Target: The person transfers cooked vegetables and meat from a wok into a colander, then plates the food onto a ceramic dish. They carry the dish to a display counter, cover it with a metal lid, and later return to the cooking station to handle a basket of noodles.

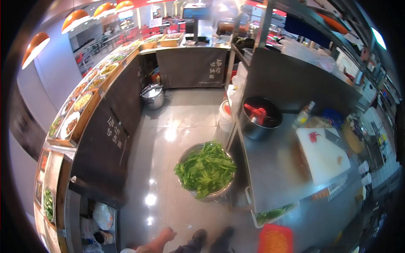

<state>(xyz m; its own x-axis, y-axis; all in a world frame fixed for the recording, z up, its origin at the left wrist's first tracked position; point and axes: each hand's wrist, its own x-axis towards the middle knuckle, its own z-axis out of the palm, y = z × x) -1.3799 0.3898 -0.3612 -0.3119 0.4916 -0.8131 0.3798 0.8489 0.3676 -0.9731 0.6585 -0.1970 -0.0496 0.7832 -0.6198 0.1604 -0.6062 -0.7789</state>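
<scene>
My left hand (pixel 166 235) is at the bottom edge, left of my shoes, with its fingers curled; whether it holds anything is too unclear to tell. Out of view is my right hand. Before me on the tiled floor stands a round metal pot (pixel 207 198), heaped with leafy green vegetables (pixel 207 169). To its right, a white cutting board (pixel 322 158) lies on a steel worktop (pixel 269 177), bearing a red scrap and a cleaver blade (pixel 332 137). Below the worktop's near corner are a white tray of greens (pixel 275 216) and a red container of yellow shreds (pixel 276 238).
A dark deep pot (pixel 261 126) with a red item stands at the worktop's far left corner. A white bucket (pixel 226 117) sits beside the worktop's frame. Farther off, a lidded metal pot (pixel 152 97) is on the floor. A curved counter with food dishes (pixel 83 101) runs along the left.
</scene>
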